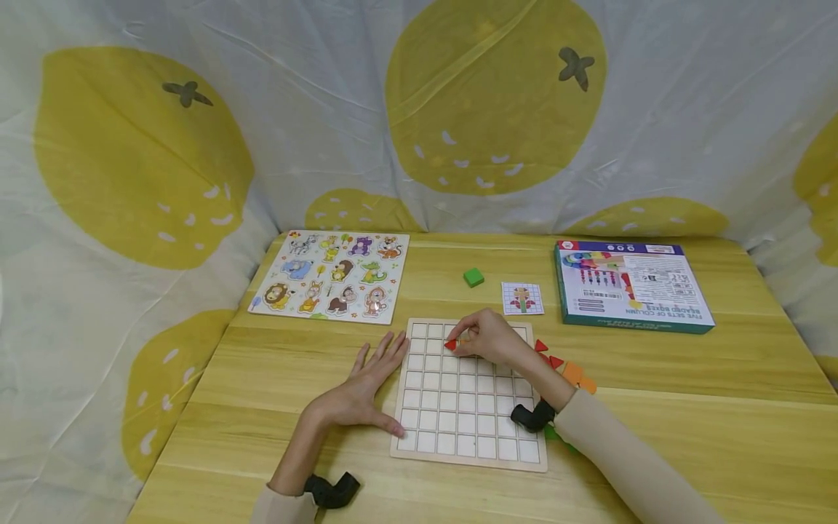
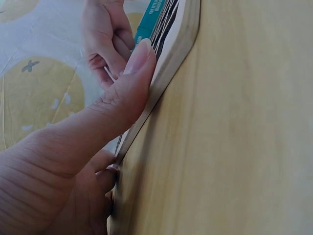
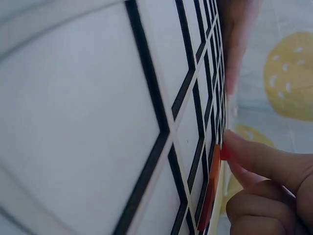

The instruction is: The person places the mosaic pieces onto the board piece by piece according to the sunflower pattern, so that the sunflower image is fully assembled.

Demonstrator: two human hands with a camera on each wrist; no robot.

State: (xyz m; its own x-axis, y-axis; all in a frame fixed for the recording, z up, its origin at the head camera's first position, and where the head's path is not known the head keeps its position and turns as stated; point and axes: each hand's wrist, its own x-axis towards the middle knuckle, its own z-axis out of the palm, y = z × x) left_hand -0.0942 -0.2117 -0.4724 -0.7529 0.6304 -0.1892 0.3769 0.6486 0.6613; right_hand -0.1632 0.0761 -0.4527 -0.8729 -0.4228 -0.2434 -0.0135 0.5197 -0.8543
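A wooden board point(image 1: 448, 380) with a grid of white squares lies on the table. My right hand point(image 1: 489, 336) is over its far part and pinches a small red triangle block point(image 1: 451, 345) between thumb and fingers. In the right wrist view, an orange block point(image 3: 215, 164) and another red block point(image 3: 207, 205) sit on the grid near that hand. My left hand point(image 1: 362, 386) has its fingers spread along the board's left edge, and its thumb touches the rim near the front corner. In the left wrist view, the thumb point(image 2: 139, 63) rests against the board's side.
Red triangle blocks point(image 1: 556, 362) and orange blocks point(image 1: 572, 372) lie right of the board, partly behind the right forearm. Beyond the board are a green block point(image 1: 473, 277) and a pattern card point(image 1: 522, 299). An animal puzzle point(image 1: 330, 276) stands back left, a flat box point(image 1: 633, 287) back right.
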